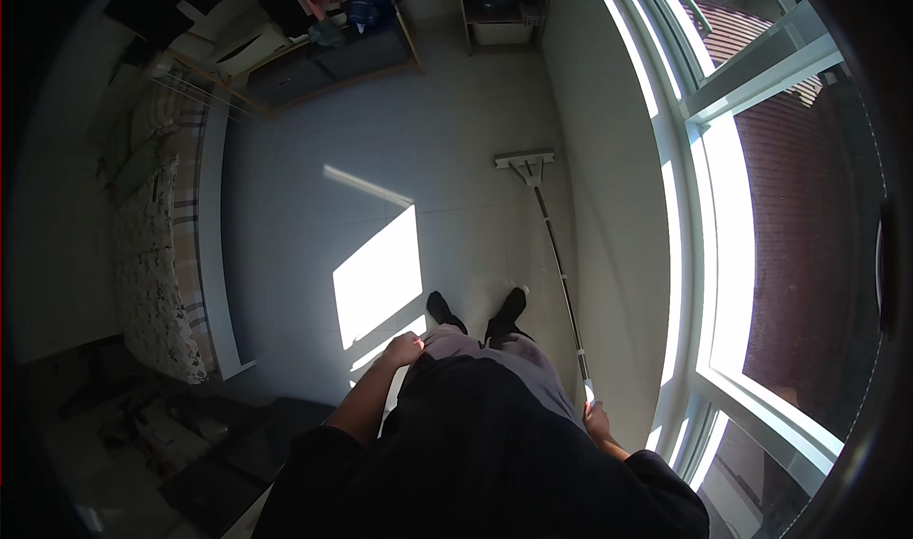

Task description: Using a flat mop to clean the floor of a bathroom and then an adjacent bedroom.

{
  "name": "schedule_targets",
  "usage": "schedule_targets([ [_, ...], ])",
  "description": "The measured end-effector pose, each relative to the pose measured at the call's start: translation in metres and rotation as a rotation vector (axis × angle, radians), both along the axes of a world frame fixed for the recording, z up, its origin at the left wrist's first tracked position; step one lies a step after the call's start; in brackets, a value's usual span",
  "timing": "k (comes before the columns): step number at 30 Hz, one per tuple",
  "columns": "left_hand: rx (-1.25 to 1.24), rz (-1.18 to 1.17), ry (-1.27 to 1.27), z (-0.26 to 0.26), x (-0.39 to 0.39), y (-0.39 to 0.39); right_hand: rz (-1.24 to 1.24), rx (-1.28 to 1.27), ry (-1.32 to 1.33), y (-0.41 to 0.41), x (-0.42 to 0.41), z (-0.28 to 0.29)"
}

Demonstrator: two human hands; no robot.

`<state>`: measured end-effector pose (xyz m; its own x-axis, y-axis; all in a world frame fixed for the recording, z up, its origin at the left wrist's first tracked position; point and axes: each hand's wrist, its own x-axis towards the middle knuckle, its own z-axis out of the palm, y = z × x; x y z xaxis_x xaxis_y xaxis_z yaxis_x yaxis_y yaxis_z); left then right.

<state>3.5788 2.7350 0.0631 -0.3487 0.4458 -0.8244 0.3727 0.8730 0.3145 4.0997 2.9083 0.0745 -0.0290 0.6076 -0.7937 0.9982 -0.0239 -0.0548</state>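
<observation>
A long-handled flat mop point(564, 275) leans across the right part of the view, its pale head point(525, 160) on the tiled floor close to the wall. My right hand point(595, 421) grips the top end of its pole, low at the right beside my hip. My left hand point(405, 349) hangs by my left thigh with its fingers curled, and nothing shows in it. Between the hands are my trousers and my feet in dark socks point(508, 305). Sunlight makes a bright patch on the floor left of my feet.
A bed with a flowered cover point(146, 282) stands at the left. A clothes rack with grey storage boxes point(292, 77) is at the upper left, and a shelf unit point(465, 11) at the top. The wall point(617, 182) and large windows point(727, 239) run along the right.
</observation>
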Motion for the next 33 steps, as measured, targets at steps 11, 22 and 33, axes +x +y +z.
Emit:
schedule_targets([
  [11,0.384,0.142,-0.021,0.035,0.032,0.155,-0.035,-0.072,-0.046,0.002,0.056,-0.015],
  [22,-0.058,0.149,0.11,0.012,0.065,-0.045,-0.186,-0.033,0.355,0.39,-0.348,-0.043],
  [33,-0.028,0.333,0.046,0.022,0.086,-0.031,-0.06,0.052,0.137,0.308,-0.25,-0.113],
])
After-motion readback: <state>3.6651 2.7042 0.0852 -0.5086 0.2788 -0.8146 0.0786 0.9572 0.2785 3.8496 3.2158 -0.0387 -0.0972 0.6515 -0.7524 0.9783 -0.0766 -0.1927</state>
